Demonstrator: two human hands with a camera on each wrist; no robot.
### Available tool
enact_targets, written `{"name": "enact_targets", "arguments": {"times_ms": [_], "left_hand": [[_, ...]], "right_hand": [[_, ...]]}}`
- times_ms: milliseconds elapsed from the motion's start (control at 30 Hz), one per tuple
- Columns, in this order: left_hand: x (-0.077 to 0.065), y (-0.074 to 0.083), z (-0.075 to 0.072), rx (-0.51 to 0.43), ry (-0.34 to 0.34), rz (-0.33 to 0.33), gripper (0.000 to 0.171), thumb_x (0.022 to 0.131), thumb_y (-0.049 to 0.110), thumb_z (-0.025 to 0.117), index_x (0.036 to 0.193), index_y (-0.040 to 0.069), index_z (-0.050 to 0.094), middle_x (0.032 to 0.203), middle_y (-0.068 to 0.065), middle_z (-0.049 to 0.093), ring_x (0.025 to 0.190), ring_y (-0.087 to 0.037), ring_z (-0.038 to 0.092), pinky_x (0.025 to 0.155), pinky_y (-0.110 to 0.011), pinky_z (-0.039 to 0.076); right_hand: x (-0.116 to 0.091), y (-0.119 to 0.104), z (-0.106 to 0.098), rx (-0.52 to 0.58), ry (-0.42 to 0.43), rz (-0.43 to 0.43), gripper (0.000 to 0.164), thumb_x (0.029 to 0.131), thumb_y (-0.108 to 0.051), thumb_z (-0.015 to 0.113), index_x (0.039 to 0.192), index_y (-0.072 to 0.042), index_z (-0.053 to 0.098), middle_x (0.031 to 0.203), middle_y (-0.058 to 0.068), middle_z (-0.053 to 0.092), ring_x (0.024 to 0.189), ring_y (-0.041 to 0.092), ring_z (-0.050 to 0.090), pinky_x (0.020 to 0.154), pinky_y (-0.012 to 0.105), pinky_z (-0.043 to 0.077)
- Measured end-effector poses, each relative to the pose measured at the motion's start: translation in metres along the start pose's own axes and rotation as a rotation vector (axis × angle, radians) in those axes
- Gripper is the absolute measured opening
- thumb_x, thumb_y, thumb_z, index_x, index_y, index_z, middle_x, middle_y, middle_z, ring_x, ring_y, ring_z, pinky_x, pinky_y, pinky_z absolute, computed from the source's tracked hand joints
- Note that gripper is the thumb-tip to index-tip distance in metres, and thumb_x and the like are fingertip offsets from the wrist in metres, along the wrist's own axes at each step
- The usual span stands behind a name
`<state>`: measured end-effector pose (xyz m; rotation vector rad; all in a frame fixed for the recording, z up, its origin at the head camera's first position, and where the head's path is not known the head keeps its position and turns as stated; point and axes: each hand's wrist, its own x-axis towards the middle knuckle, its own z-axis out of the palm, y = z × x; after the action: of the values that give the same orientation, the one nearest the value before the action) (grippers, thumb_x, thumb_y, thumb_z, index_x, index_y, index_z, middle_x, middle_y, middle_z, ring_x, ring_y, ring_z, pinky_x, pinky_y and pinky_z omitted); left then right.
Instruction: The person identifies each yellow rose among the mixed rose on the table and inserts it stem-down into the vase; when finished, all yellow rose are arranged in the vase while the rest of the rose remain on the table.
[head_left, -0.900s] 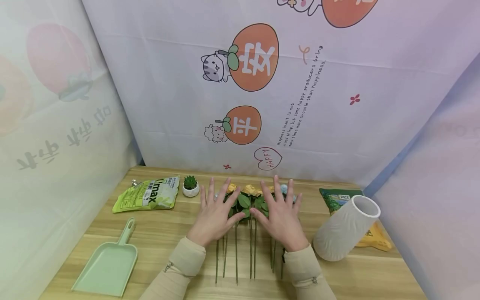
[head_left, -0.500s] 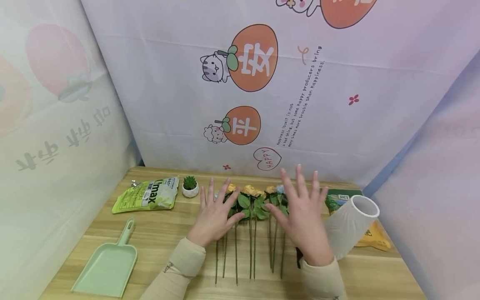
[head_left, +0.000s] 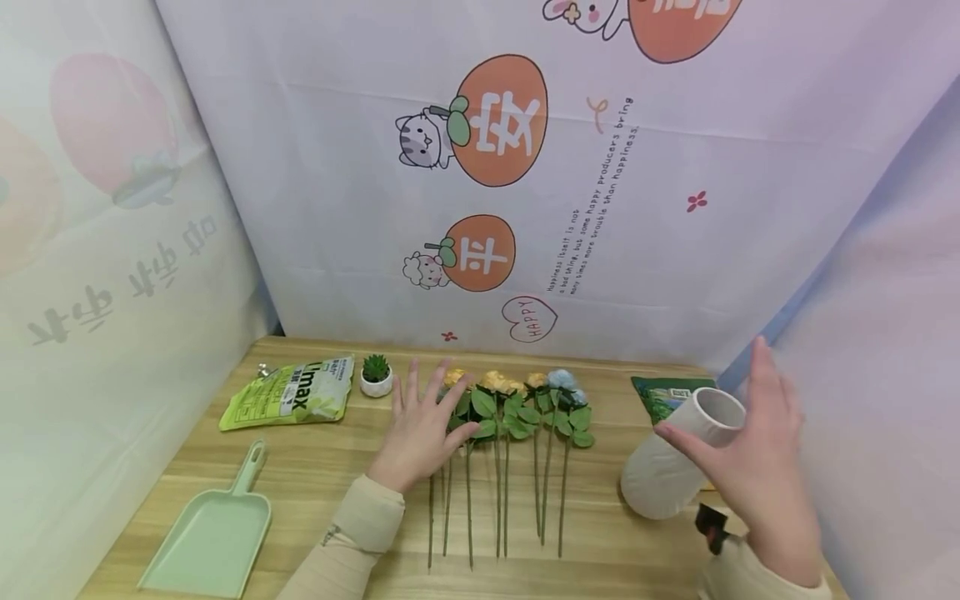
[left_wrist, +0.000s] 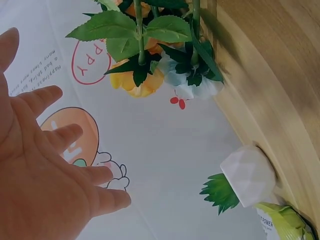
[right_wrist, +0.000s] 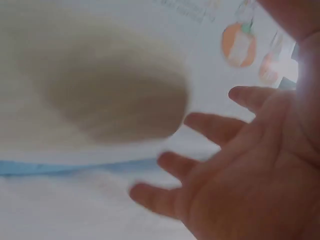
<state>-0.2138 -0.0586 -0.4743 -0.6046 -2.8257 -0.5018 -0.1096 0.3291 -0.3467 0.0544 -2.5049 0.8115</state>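
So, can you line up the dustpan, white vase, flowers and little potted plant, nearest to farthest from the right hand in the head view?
1. White vase: right side, just beside the right hand.
2. Flowers: across the middle.
3. Little potted plant: back, left of the flowers.
4. Dustpan: front, far left.

Back sheet [head_left: 337, 242]: hung pale, printed with orange fruits [head_left: 501, 121], cartoon animals [head_left: 422, 140], a red heart [head_left: 529, 318] and slanting text [head_left: 600, 208].
Left sheet [head_left: 60, 433]: marked with faded fruit [head_left: 112, 117] and lettering [head_left: 93, 304].
Right sheet [head_left: 900, 375]: parted from the back sheet by a blue strip [right_wrist: 30, 168].
Bench [head_left: 322, 467]: surfaced in light, streaked wood grain.
Light: spread softly, tinted pink at right.
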Motion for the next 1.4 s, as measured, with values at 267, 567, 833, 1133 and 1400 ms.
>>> {"name": "enact_targets", "arguments": {"times_ms": [267, 567, 833, 1133, 1400], "left_hand": [[-0.001, -0.005, -0.007, -0.032, 0.028, -0.056, 0.08, 0.105, 0.063, 0.059, 0.171, 0.025, 0.035, 0.18, -0.012, 0.016, 0.161, -0.053, 0.0, 0.125, -0.074, 0.005], [0.001, -0.005, -0.01, -0.226, 0.098, -0.163, 0.088, 0.097, 0.042, 0.082, 0.168, 0.015, 0.038, 0.163, -0.022, 0.044, 0.143, -0.05, 0.048, 0.116, -0.066, 0.043], [-0.011, 0.001, 0.003, -0.49, -0.031, -0.282, 0.094, 0.088, 0.03, 0.092, 0.165, 0.009, 0.042, 0.133, -0.02, 0.068, 0.113, -0.038, 0.069, 0.096, -0.054, 0.061], [-0.015, -0.004, 0.02, -0.529, -0.088, -0.265, 0.087, 0.086, 0.011, 0.093, 0.16, 0.002, 0.048, 0.11, -0.015, 0.072, 0.09, -0.027, 0.068, 0.077, -0.04, 0.061], [-0.015, -0.007, 0.024, -0.563, -0.148, -0.266, 0.089, 0.086, 0.006, 0.091, 0.162, 0.001, 0.044, 0.088, -0.002, 0.072, 0.075, -0.014, 0.067, 0.071, -0.037, 0.062]], "right_hand": [[-0.001, 0.071, -0.008, 0.303, -0.326, 0.109, 0.132, 0.091, -0.011, 0.09, 0.172, -0.037, -0.011, 0.178, 0.018, 0.014, 0.149, 0.059, 0.036, 0.093, 0.008, 0.048], [-0.008, 0.086, -0.008, 0.248, -0.417, 0.085, 0.077, 0.093, -0.016, 0.088, 0.157, -0.007, 0.047, 0.131, -0.013, 0.068, 0.114, -0.008, 0.062, 0.083, 0.021, 0.059], [-0.007, 0.092, -0.007, 0.268, -0.444, 0.098, 0.076, 0.094, -0.018, 0.087, 0.156, -0.006, 0.046, 0.132, -0.012, 0.067, 0.115, -0.007, 0.062, 0.084, 0.024, 0.059], [-0.006, 0.09, -0.007, 0.276, -0.457, 0.104, 0.074, 0.094, -0.019, 0.087, 0.155, -0.007, 0.047, 0.132, -0.005, 0.07, 0.115, -0.005, 0.064, 0.084, 0.024, 0.06], [-0.006, 0.091, -0.007, 0.276, -0.454, 0.091, 0.074, 0.095, -0.019, 0.087, 0.155, -0.007, 0.046, 0.132, -0.005, 0.069, 0.116, -0.005, 0.063, 0.084, 0.025, 0.061]]}}
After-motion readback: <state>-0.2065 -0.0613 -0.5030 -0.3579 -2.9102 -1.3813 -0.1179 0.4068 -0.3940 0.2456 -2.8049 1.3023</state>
